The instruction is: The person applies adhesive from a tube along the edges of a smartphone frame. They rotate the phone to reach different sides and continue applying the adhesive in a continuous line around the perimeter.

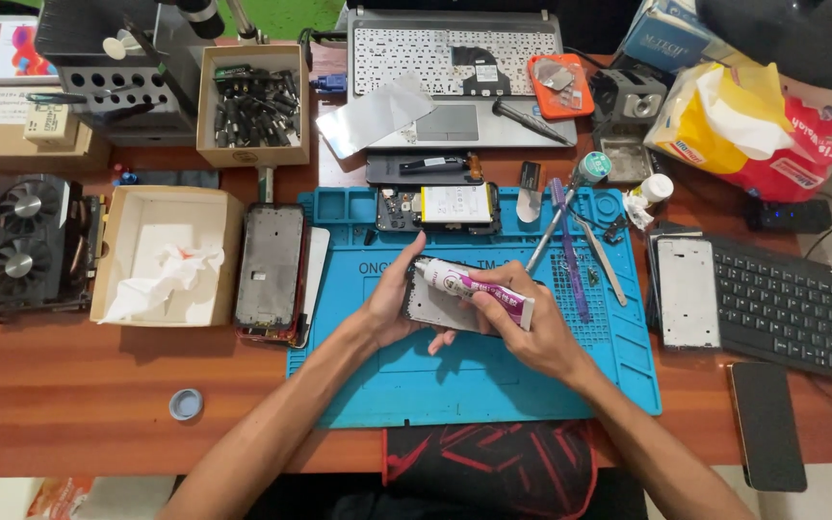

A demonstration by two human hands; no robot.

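At frame centre, your right hand [522, 323] pinches the white glue tube [474, 289], long axis slanting, nozzle toward upper left. Beneath it, your left hand [392, 303] grips the phone panel [435, 310] above the blue mat [474, 385] on the bench [98, 385].

arms: bare, no sleeves | wrists: no watch or bands | lap: black garment, red pattern

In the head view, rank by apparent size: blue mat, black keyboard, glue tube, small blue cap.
1. Blue mat
2. Black keyboard
3. Glue tube, held in the right hand
4. Small blue cap
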